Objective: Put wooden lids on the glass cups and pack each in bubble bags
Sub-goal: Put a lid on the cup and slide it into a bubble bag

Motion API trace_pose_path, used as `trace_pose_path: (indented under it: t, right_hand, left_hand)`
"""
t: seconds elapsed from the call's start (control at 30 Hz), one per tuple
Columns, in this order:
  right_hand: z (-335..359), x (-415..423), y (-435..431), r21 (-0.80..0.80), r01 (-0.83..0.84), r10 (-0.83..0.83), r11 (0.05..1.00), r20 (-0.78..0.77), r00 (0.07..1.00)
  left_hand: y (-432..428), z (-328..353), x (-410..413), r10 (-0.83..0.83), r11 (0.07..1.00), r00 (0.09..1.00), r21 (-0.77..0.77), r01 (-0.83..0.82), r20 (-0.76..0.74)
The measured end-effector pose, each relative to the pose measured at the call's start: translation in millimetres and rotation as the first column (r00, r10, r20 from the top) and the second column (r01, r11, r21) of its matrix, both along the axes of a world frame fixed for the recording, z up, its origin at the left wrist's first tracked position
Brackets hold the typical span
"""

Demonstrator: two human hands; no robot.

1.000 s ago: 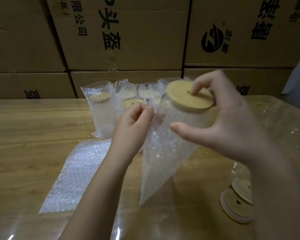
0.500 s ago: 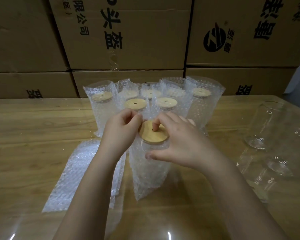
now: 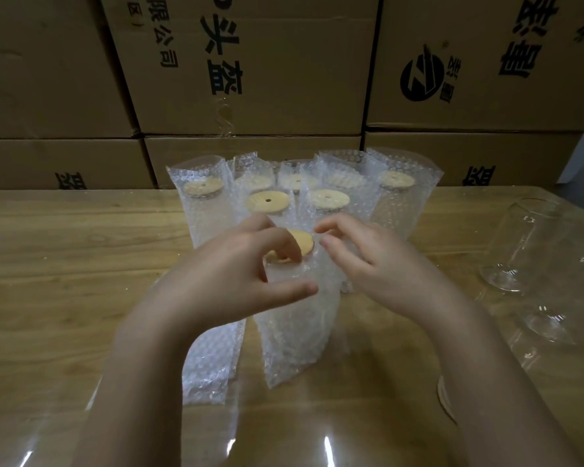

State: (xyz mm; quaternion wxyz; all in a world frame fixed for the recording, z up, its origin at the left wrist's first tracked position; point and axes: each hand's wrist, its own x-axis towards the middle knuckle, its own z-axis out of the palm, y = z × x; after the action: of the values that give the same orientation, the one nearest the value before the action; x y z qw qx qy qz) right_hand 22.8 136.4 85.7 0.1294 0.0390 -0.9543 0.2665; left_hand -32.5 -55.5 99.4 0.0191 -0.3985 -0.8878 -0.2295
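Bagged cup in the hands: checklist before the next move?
1. Wooden lid on the cup: ok, though fingers hide part.
2. Cup inside bubble bag, upright on table: ok.
3. Left hand holds bag: ok.
4. Right hand pinching bag rim: cannot tell.
5. Bare glass cups apart from both hands: ok.

Matt wooden lids, clear bubbled plastic bags, glossy film-covered wood-grain worktop, clear glass cups and matt cardboard boxes are seen.
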Motion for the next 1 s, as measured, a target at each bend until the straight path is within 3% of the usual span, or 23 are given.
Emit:
trace_pose_path:
  t: [0.13, 0.27, 0.47, 0.67, 0.77, 0.9, 1.0]
  right_hand:
    - [-6.7, -6.4, 9.7, 0.106, 0.066, -0.051, 0.992, -0.138, 0.989]
    - [-15.3, -12.4, 14.3, 0.177, 0.154, -0.115, 0.972, -0.212, 0.971]
    - [-14.8, -14.7, 18.8, 0.249, 0.196, -0.128, 0.949, -0.264, 0.956]
    - [1.6, -1.3, 20.7, 0.211, 0.239, -0.135, 0.948, -0.413, 0.901]
    - [8.3, 4.6, 20.5, 0.210, 0.173, -0.086, 0.962, -0.371, 0.925]
    - [11.3, 11.8, 29.5, 0.058, -0.016, 0.022, 0.998, -0.097, 0.995]
    - [7.5, 12.5, 36.5, 0.037, -0.026, 0.026, 0.999, 0.011, 1.000]
  left_hand:
    - [-1.9, 1.0, -2.2, 0.118, 0.983, 0.988, -0.127, -0.129, -0.096]
    - [-3.8, 1.5, -2.8, 0.152, 0.978, 0.978, -0.123, -0.170, -0.146]
    - [-8.8, 11.3, 5.2, 0.069, 0.996, 0.989, 0.071, -0.060, -0.133]
    - [-10.8, 6.8, -2.8, 0.173, 0.961, 0.940, 0.260, -0.096, -0.294]
    - [-10.8, 4.6, -5.2, 0.195, 0.955, 0.928, 0.275, -0.107, -0.317]
    - [-17.9, 5.3, -5.6, 0.170, 0.950, 0.963, 0.295, -0.104, -0.211]
    - [-24.2, 7.1, -6.3, 0.131, 0.966, 0.975, 0.246, -0.085, -0.177]
